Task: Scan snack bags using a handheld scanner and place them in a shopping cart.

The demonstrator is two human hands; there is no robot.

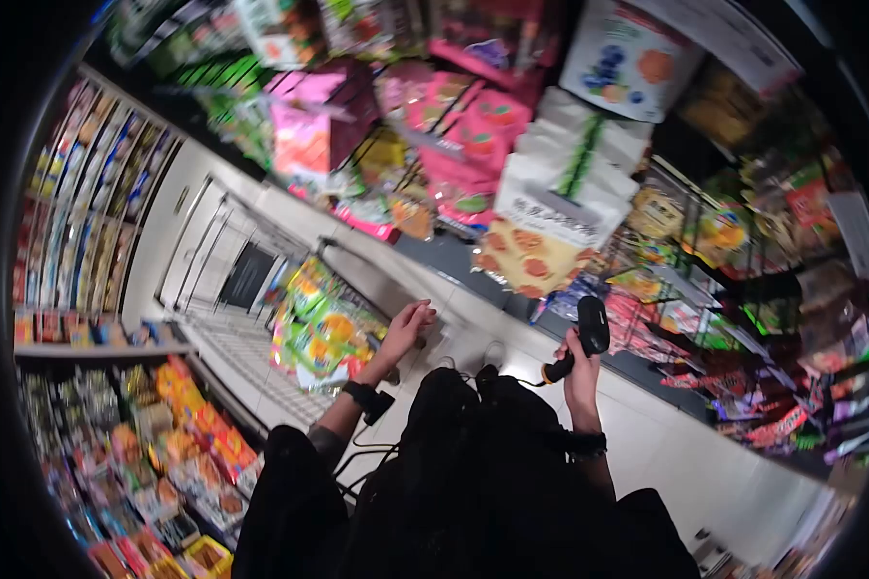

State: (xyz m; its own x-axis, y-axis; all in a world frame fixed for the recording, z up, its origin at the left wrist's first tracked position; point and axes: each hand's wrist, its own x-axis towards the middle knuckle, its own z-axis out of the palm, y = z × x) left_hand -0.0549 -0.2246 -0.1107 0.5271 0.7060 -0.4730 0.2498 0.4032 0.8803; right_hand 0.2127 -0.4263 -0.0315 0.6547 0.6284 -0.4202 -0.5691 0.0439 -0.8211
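My right hand (575, 372) is wrapped around a black barcode scanner (593, 325) with a rounded head. A yellow-orange band and a dark cord show by the grip. It is held in front of the lower shelf edge, near the hanging snack packs. My left hand (407, 330) hangs over the floor with loosely bent fingers and nothing visible in it. Beside it stands a wire shopping cart (198, 294), in which green and yellow snack bags (326, 326) lie piled. Both wrists wear dark bands.
Snack bags hang in rows along the shelf ahead, among them a large white pouch (550, 207) and pink bags (478, 145). A low display of packaged snacks (159, 454) stands at the lower left, with stocked shelving (87, 183) behind. Pale floor tiles (657, 439) run between.
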